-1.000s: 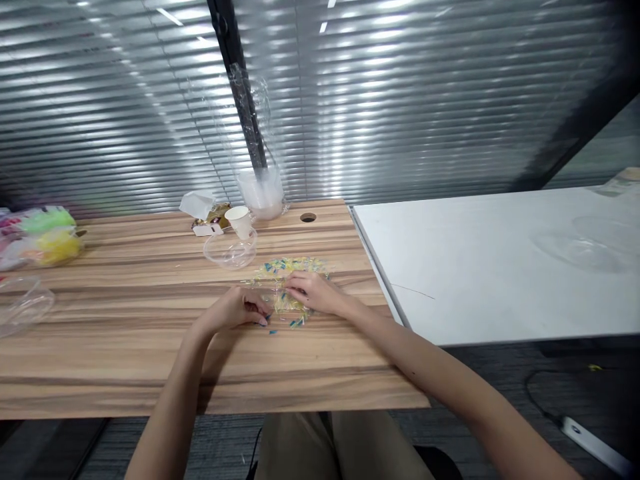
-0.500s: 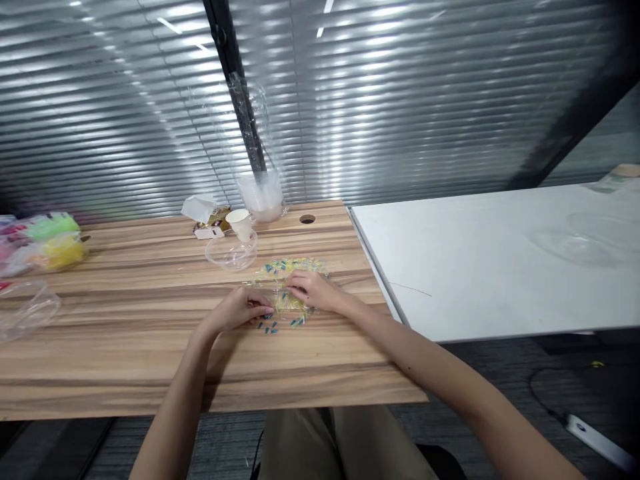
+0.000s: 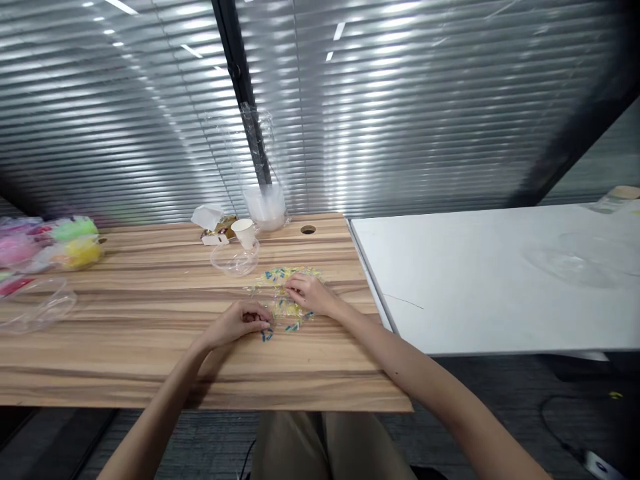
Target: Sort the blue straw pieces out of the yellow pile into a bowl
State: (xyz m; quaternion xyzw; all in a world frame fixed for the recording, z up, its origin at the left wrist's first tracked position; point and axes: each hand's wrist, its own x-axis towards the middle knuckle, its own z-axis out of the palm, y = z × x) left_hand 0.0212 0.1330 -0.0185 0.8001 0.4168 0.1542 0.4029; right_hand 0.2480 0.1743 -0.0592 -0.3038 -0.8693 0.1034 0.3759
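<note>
A spread of small yellow, clear and blue pieces [image 3: 286, 308] lies on the wooden table. My right hand [image 3: 311, 295] rests over the spread's right part, its fingers bent and pinched together among the yellow pieces. At the lower left edge is my left hand [image 3: 241, 324], fingers curled and thumb pressed toward them. Just under its fingertips sit a few small blue pieces [image 3: 267, 335]. Whatever either hand pinches is too small or too hidden to make out.
Behind the spread stand a clear round plastic tub [image 3: 234, 260], a white paper cup [image 3: 244, 233], a small open box [image 3: 219, 230] and a stack of clear tubs [image 3: 267, 207]. Bright bagged bundles [image 3: 75, 243] lie far left. A white table [image 3: 450, 267] adjoins on the right.
The view has shifted slightly. My left hand has come over the loose blue pieces at the near edge, and fewer of them show now. My right hand stays about where it was.
</note>
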